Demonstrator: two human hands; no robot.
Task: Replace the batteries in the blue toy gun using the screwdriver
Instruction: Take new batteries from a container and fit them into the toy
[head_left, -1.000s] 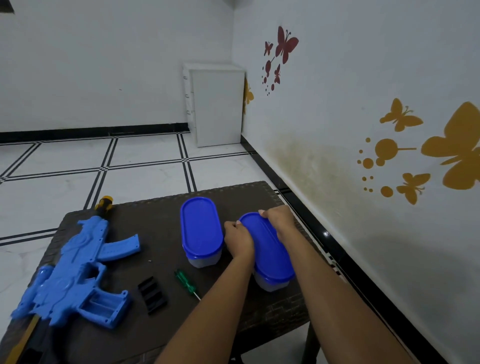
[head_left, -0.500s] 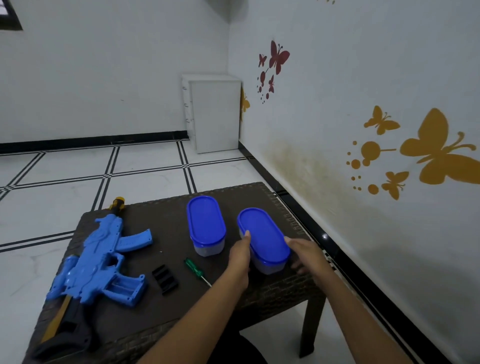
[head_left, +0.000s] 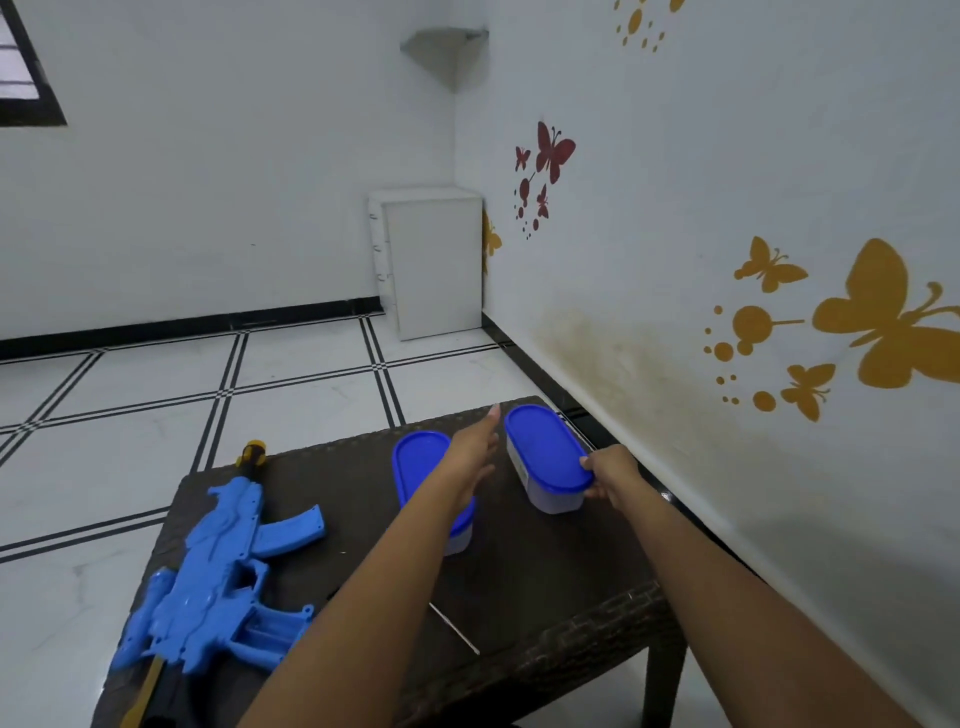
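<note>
This looks like a room in a home, perhaps a child's or play room. The white wall (head_left: 675, 218) on the right of the frame carries butterfly stickers, dark red ones (head_left: 555, 151) toward the upper centre and yellow ones (head_left: 878, 317) at the right edge. The floor (head_left: 130, 410) is laid with white tiles edged in black lines, with a black skirting along the walls. A small white cabinet (head_left: 434, 260) stands in the far corner, and a dark woven tabletop (head_left: 561, 587) fills the lower centre.
</note>
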